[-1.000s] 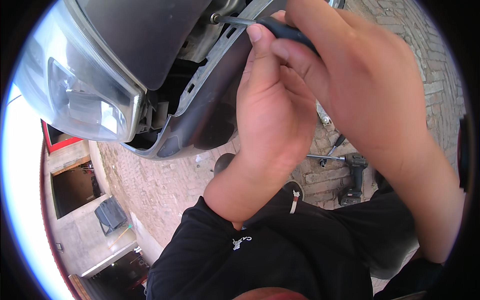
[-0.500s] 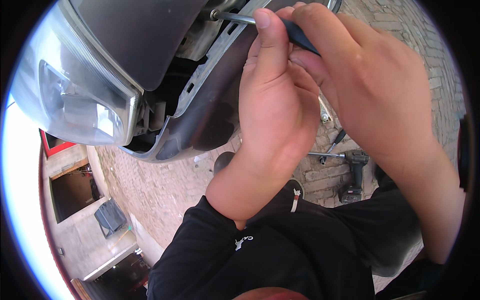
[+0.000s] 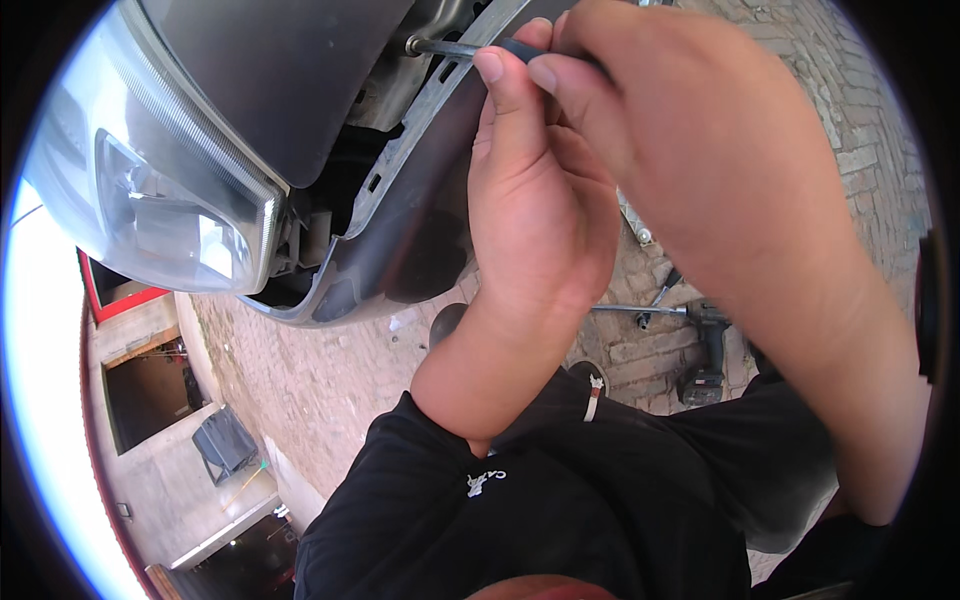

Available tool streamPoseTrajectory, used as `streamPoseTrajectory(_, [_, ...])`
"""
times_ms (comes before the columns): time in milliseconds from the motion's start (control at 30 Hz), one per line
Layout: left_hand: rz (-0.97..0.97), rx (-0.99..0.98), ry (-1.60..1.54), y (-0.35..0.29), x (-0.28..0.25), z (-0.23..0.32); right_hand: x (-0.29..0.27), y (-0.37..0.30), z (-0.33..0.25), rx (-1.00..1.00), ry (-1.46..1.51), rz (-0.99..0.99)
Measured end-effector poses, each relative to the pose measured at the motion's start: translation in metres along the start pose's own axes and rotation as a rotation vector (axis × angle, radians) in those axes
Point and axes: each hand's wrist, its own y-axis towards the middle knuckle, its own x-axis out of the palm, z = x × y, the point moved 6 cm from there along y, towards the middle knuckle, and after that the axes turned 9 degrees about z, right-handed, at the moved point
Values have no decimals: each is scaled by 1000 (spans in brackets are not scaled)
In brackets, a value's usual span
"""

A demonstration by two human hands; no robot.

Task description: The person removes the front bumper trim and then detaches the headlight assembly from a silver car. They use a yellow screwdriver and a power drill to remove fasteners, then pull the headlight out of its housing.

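A screwdriver point(image 3: 445, 48) with a metal shaft and dark handle reaches to a round fastener point(image 3: 412, 46) on the metal panel inside the car's front end. My left hand point(image 3: 540, 200) steadies the shaft near the handle, its thumb against the metal and its fingers partly hidden behind. Wrapped round the handle is my right hand point(image 3: 680, 110), thumb pressed along it; most of the handle is covered by those fingers. Below the tool lies the dark bumper point(image 3: 430, 220) with its slotted upper edge point(image 3: 385, 165), standing apart from the bodywork by a gap.
A clear headlight point(image 3: 180, 200) and a dark body panel point(image 3: 270, 80) fill the upper left. On the brick paving point(image 3: 640, 360) lie a cordless power tool point(image 3: 708, 350) with a long shaft and another dark-handled tool point(image 3: 667, 288). A building wall point(image 3: 170, 460) stands at the left.
My right hand has turned over the handle and shifted left, closer to the shaft. My left hand has moved slightly left. The screwdriver's tip stays at the fastener.
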Motion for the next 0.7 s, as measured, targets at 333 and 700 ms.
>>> streamPoseTrajectory(333, [-151, 13, -103, -3, 3, 10, 11, -2, -27, -109, -396, 3])
streamPoseTrajectory(700, [-16, 45, -38, 3, 5, 3, -5, 28, 3, 318, 239, -90])
